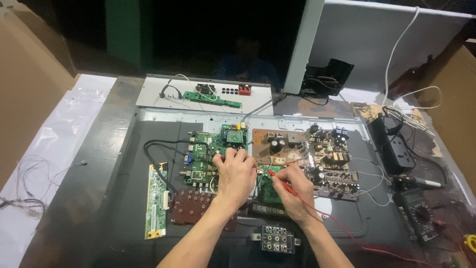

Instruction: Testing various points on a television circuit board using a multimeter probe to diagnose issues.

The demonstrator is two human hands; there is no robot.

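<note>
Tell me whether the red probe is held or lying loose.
Held: the right hand grips the red probe, tip down by a small green board.

Green main circuit board (pixel 210 154), brown power board (pixel 277 146), red probe (pixel 278 181), dark red keypad board (pixel 193 206), black multimeter (pixel 419 213).

I see my left hand (pixel 235 171) resting fingers-down on the green circuit board (pixel 210 151), while my right hand (pixel 293 188) pinches a red probe (pixel 277 179) whose tip touches a smaller green board (pixel 269 191). A brown power board (pixel 280 144) lies just beyond, and a multimeter (pixel 419 213) sits at the desk's (pixel 99 198) right edge.
</note>
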